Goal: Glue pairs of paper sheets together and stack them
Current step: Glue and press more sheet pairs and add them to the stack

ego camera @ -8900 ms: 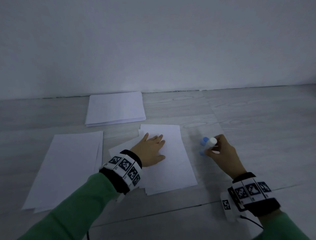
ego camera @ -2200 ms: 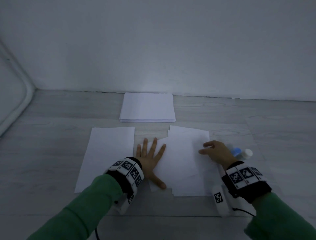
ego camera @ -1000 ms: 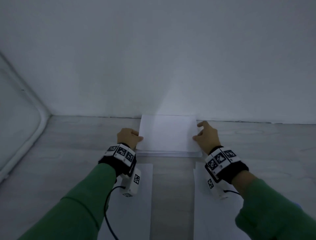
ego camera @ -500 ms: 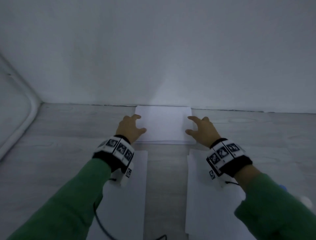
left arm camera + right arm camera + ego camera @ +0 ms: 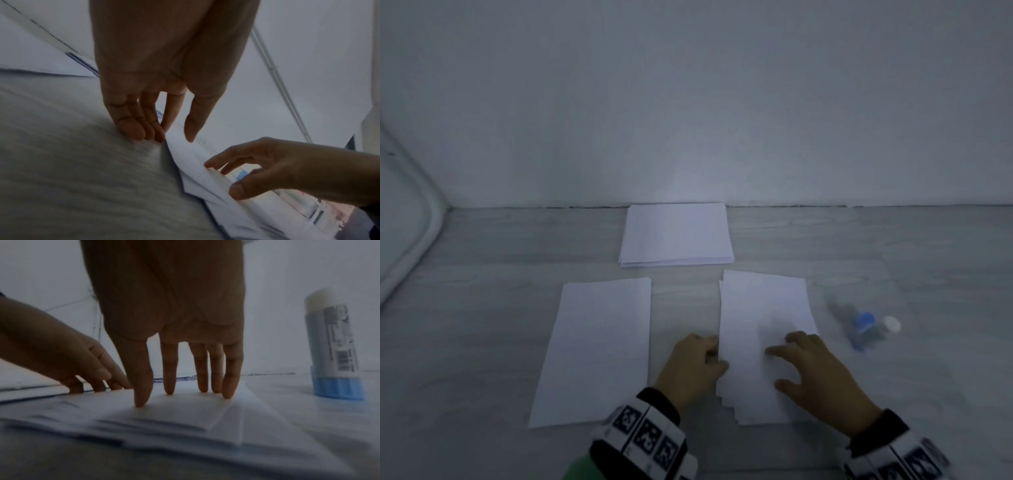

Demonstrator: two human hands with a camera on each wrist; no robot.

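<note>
The right hand [image 5: 822, 373] pressed spread, straight fingertips [image 5: 141, 400] on the loose right-hand paper pile [image 5: 760, 329]. The left hand [image 5: 693, 366], fingers relaxed, touched that pile's left edge near the floor's [image 5: 482, 308] front edge.

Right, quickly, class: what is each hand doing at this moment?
Left hand: open, fingertips at the left edge of the loose pile of white paper sheets.
Right hand: open, fingertips pressing on that pile.

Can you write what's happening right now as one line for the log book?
step: take next sheet | left hand: fingers at right paper pile edge | right hand: fingertips on pile | glue stick: upright, uncapped, untouched | finished stack: by wall
</note>
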